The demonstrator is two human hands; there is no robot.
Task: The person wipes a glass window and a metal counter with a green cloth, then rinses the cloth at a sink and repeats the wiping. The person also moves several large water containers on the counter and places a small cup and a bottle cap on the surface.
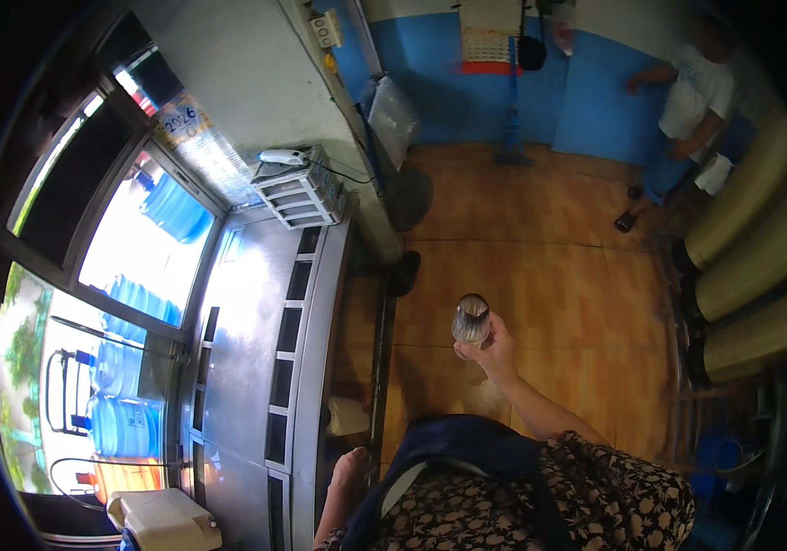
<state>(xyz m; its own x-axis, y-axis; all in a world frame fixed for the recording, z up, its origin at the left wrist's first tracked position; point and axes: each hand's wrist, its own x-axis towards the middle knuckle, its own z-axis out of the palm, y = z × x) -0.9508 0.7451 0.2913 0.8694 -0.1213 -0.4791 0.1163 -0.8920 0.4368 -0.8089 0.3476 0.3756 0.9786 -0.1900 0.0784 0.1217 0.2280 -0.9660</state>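
Note:
My right hand is raised in front of my body, above the floor. Its fingers are closed round a clear, glass-like cup with silvery streaks and a dark band near its top; whether anything is inside cannot be made out. Low beside the counter, at the left of my body, hangs my left hand. Its fingers are too blurred and foreshortened to read. A whitish object lies just beyond it, by the counter's base.
A steel counter with square slots runs along the left, below a window. On it stand a grey drawer rack and a beige container. Blue water jugs show through the window. Tall yellowish cylinders line the right; a person stands far right.

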